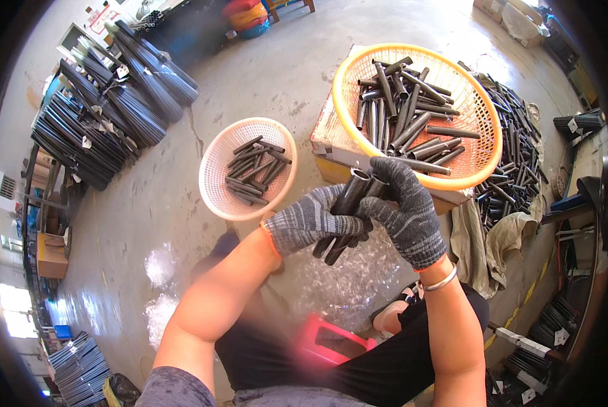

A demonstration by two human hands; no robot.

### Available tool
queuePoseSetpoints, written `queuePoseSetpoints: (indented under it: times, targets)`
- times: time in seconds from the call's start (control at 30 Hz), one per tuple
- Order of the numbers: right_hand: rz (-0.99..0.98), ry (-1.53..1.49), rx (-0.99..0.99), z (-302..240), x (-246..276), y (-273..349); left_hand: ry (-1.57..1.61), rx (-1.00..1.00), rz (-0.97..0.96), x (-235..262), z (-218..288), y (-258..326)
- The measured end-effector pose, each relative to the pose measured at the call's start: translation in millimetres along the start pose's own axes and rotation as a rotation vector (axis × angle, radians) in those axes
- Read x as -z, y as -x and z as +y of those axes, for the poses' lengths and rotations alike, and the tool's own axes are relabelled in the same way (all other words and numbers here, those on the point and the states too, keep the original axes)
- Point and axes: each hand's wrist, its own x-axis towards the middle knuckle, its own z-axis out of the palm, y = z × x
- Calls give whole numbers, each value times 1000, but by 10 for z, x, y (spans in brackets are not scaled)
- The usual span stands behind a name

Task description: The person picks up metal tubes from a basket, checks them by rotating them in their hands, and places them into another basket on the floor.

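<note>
Both my hands wear grey knitted gloves and meet in front of me around a few short black tubes (350, 197). My left hand (315, 220) wraps round the tubes from the left, their open ends pointing up and away. My right hand (409, 210) has its fingers curled over the upper ends on the right side. Just beyond my right hand stands an orange-rimmed basket (495, 152) heaped with similar black tubes (412, 102). A smaller pale pink basket (212, 178) with several short tubes (255, 169) sits on the floor beyond my left hand.
The orange basket rests on a cardboard box (327, 142). Right of it, a large pile of tubes (517, 136) lies on sacking (477, 251). Clear plastic wrap (344, 278) and a pink stool (317, 339) are near my legs. Bundles of long rods (114, 102) lean at far left.
</note>
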Motion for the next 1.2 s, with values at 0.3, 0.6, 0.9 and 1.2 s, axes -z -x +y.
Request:
queuePoseSetpoints:
  times: [0.3, 0.6, 0.9, 1.2]
  targets:
    - [-264, -761, -244, 152, -184, 105, 531, -211, 69, 124, -41, -5]
    - [194, -826, -404, 218, -50, -33, 664, -310, 228, 232, -111, -31]
    - [-65, -1521, -227, 295, 125, -54, 878, -508, 492, 401, -23, 41]
    - [-54, -347, -344, 183, -364, 95, 762, -460, 270, 208, -51, 74]
